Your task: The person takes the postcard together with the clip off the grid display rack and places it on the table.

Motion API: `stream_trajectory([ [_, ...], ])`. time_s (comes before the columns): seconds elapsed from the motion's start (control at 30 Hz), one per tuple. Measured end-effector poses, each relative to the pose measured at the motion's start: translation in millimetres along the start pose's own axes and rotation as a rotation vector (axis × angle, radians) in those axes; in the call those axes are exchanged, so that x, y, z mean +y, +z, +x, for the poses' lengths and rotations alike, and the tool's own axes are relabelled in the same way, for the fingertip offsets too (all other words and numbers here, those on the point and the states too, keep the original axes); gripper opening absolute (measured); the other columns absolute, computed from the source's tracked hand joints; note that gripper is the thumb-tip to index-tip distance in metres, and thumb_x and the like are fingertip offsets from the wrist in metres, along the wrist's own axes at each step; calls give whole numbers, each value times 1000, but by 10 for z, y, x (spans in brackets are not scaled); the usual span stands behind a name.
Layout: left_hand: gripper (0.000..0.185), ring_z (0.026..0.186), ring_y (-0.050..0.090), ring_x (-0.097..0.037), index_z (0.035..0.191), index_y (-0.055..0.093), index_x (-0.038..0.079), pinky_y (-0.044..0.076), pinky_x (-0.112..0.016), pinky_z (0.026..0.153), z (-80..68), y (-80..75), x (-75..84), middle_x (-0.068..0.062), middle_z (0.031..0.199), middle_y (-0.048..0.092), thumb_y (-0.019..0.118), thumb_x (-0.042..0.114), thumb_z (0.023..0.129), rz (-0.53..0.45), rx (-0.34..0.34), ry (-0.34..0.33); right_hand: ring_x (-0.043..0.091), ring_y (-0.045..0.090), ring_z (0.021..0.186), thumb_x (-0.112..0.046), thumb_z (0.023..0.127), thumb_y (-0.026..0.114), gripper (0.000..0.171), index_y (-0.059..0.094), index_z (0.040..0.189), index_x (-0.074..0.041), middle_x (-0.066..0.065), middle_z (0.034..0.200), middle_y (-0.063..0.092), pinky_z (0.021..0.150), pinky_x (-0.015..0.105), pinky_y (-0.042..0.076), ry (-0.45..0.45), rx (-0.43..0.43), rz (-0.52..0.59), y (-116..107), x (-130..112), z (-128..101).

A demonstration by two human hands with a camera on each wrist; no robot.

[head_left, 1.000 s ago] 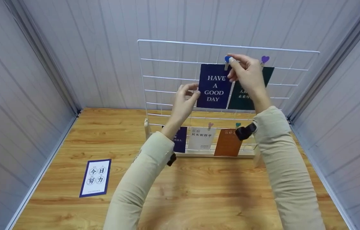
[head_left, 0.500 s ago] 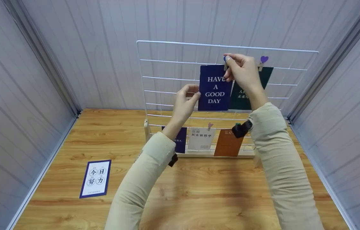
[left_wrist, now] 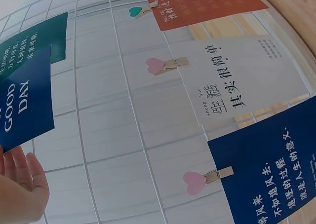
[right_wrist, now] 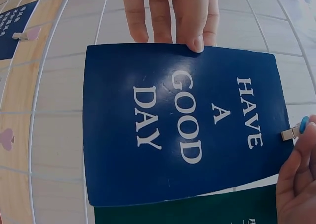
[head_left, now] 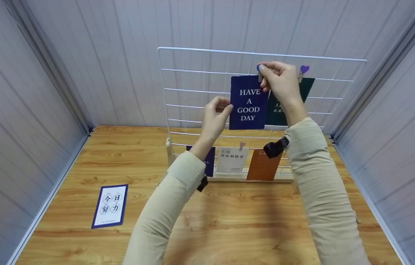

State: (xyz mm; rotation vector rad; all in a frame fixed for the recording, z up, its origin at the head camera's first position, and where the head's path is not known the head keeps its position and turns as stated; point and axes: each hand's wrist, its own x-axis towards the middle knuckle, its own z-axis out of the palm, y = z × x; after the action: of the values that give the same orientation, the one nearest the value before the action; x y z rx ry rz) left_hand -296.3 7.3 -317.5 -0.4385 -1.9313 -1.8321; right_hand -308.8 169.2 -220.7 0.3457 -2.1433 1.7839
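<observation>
The wooden table [head_left: 67, 169] bears a wire rack [head_left: 229, 52]. Before the rack's upper part, overlapping a green card [head_left: 306, 90], is the dark blue card [head_left: 248, 105]. The left hand [head_left: 215, 116] pinches its left edge, thumb in front; the right hand [head_left: 283, 82] pinches a clip [right_wrist: 291, 133] at its top edge, towards the right corner.

I can't tell whether the clip bites the rack too; if it has caught only the card, letting go could drop both. Clipped so near one corner, the card might also hang crooked.

The dark blue card reads "HAVE A GOOD DAY"; a white card [left_wrist: 242, 78] lower down, "生活其实很简单"; a bordered card [head_left: 110, 206] on the table, "今日努力".
</observation>
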Motion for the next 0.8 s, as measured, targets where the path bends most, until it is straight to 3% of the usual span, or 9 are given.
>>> stream_trajectory([
  [0.33, 6, 72, 53, -16, 86, 57, -5, 44, -22, 68, 2, -17, 5, -9, 80, 57, 58, -2, 81, -9, -10, -20, 9, 42, 44, -15, 84, 61, 22, 65, 98, 1, 4, 57, 48, 43, 17, 39, 23, 34, 1, 1, -33, -19],
  [0.6, 7, 75, 52, -16, 88, 58, -5, 43, -21, 68, 3, -55, 10, -9, 82, 58, 57, -2, 82, 4, -26, -22, 7, 39, 39, -8, 80, 64, 16, 66, 92, 4, 4, 52, 49, 36, 16, 33, 26, 37, 122, 6, -92, -12],
  [0.8, 7, 75, 52, -16, 88, 57, -5, 43, -22, 69, 0, -76, 0, -9, 82, 57, 57, -2, 82, -12, -27, -36, 8, 40, 40, -9, 81, 63, 16, 66, 92, 3, 4, 54, 48, 37, 16, 33, 23, 35, 138, -2, -80, -17],
])
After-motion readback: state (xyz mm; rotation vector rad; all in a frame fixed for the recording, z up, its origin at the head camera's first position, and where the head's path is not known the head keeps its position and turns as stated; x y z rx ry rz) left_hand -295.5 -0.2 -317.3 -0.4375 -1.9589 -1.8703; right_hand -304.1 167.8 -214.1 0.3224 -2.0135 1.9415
